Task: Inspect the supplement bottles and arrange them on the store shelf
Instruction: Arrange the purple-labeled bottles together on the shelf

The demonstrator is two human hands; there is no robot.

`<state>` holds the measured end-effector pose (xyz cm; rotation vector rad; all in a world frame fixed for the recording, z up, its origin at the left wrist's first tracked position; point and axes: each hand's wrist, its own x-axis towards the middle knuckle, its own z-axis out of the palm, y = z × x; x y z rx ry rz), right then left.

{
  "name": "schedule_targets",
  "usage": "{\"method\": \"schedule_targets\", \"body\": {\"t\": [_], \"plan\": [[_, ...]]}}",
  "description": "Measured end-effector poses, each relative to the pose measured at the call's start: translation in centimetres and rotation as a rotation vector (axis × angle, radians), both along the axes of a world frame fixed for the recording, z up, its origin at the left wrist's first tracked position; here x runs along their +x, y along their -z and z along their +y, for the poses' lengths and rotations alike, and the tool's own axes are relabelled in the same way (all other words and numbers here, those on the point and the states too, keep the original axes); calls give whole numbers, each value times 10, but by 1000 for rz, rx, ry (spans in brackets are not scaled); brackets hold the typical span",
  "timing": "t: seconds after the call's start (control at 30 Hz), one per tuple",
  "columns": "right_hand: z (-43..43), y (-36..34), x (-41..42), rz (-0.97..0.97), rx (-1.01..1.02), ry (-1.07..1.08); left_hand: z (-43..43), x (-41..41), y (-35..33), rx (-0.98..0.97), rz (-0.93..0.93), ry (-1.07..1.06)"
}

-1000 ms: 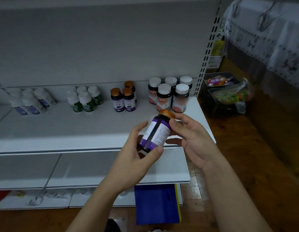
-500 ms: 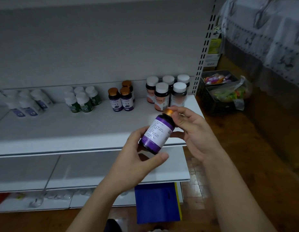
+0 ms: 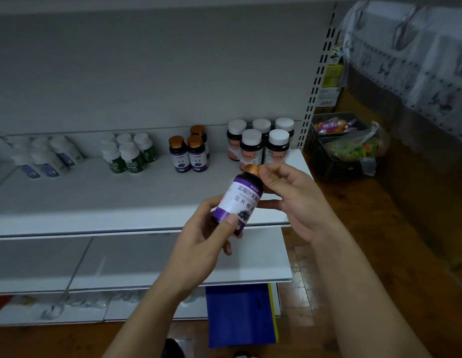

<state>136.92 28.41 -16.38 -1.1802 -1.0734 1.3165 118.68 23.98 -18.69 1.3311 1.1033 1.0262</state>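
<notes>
White store shelf (image 3: 69, 202), bottle groups lined up along the back.
Left hand (image 3: 198, 244) grips the purple-label bottle (image 3: 239, 200) low, right hand (image 3: 294, 200) pinches its copper cap (image 3: 251, 169), tilted, over the shelf's front edge.

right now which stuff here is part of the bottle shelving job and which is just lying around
Job:
held purple-label bottle, gripped by left hand, cap pinched by right hand
shelf
copper-cap bottles, pink-label bottles, green-label bottles, blue-label bottles

Lying about:
black crate of packets
blue board on the floor
patterned cloth
</notes>
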Motion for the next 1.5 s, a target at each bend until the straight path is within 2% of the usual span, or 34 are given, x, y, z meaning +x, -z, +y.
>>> {"method": "schedule_targets", "body": {"t": [0.1, 0.2, 0.3, 0.47, 0.67, 0.87, 1.07, 1.23, 1.37, 1.5], "plan": [[-2, 1, -2, 69, -24, -38, 0, -5, 0, -28, -43, -14], [-1, 0, -10, 49, -11, -11, 2, -12, 3, -67, -7, 14], [2, -3, -21, -7, 2, 7, 4, -20, 8, -59, 129, 64], [8, -3, -37, -46, 15, 23, 8, -29, 10, -13, 302, -4], [20, 1, -49, -131, -16, -39, 19, -44, 15, 18, 380, -61], [39, -1, -64, -381, -17, -115, 35, -64, 26, 16, 420, -87], [67, -20, -86, -633, 36, -196, 62, -87, 28, 112, 490, -151], [102, -45, -120, -939, 98, -245, 102, -110, 27, 160, 509, -187], [135, -60, -140, -967, 159, -239, 137, -131, 21, 210, 496, -181], [180, -70, -159, -1049, 267, -141, 172, -150, 15, 123, 656, -146]]}}
